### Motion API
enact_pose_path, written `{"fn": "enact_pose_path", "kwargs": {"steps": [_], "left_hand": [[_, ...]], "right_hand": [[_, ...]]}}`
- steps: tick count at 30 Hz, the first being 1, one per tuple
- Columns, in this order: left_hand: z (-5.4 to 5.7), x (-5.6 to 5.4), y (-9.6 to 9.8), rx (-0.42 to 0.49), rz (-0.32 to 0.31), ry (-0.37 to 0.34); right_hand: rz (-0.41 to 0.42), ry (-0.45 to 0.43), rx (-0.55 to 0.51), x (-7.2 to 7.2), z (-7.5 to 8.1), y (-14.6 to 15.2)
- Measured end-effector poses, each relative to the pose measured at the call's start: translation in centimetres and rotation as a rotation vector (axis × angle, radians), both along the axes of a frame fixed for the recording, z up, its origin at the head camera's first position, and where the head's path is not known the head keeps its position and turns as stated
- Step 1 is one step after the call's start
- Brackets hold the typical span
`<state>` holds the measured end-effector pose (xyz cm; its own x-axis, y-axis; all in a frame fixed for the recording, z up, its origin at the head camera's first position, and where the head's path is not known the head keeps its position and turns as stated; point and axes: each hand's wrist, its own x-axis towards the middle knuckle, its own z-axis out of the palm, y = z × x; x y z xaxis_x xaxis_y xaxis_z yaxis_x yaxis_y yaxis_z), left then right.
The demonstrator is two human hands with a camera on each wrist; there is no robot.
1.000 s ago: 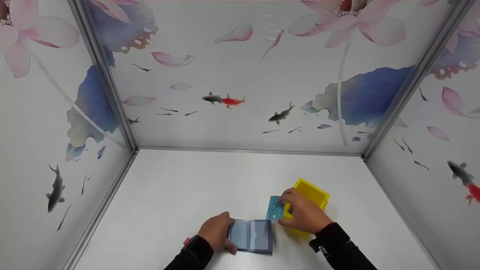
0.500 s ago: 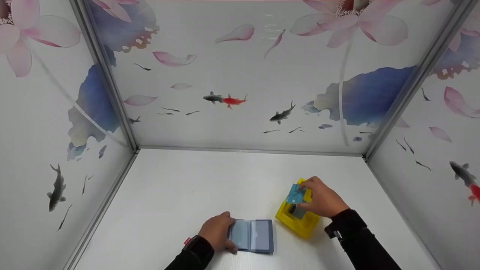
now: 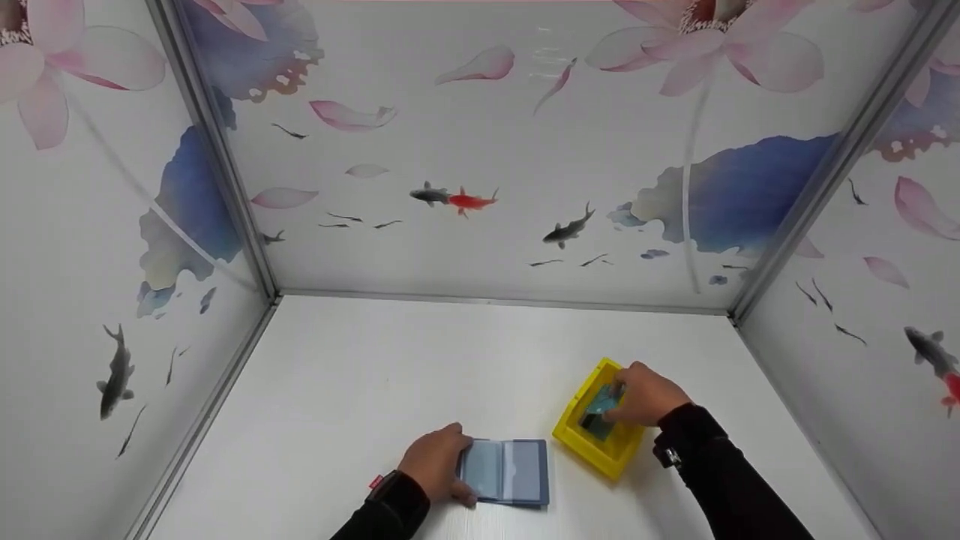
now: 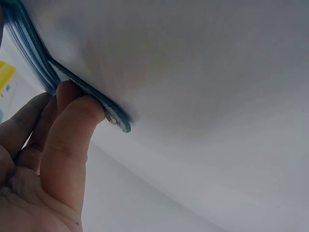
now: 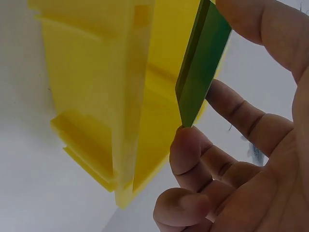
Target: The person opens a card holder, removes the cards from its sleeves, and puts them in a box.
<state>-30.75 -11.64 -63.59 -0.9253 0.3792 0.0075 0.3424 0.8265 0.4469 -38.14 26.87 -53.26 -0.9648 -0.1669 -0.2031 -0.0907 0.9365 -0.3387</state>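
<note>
My left hand (image 3: 433, 463) grips the left edge of a blue card holder (image 3: 526, 472), which lies spread out with clear sleeves showing. In the left wrist view, its cover (image 4: 79, 82) is between my thumb and fingers, near a metal snap (image 4: 112, 117). A yellow plastic bin (image 3: 609, 459) stands to the right of the holder. Over its inside, my right hand (image 3: 651, 395) pinches a teal card (image 5: 203, 63) by its edges, between thumb and fingertips. Below that card in the head view, a darker patch (image 3: 592, 424) shows in the bin, partly covered.
The white tabletop (image 3: 390, 352) is enclosed by panels (image 3: 480, 255) printed with lotus flowers and fish at the back, left and right. Grey metal strips (image 3: 487, 301) run along the table's back edge and corners.
My right hand has lifted the teal card from beside the holder, carried it right over the yellow bin and lowered it inside. My left hand and the card holder have stayed in place.
</note>
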Motion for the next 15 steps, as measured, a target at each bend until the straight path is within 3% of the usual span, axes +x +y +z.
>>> {"fn": "enact_pose_path", "kwargs": {"steps": [7,15], "left_hand": [[0.2,0.2,0.1,-0.004,0.006,-0.007],[0.4,0.3,-0.2,-0.022,-0.028,0.034]], "right_hand": [[0.021,-0.041,0.061,-0.8,0.3,-1.3],[0.043,-0.115,0.111,-1.2,1.0,-2.7]]}}
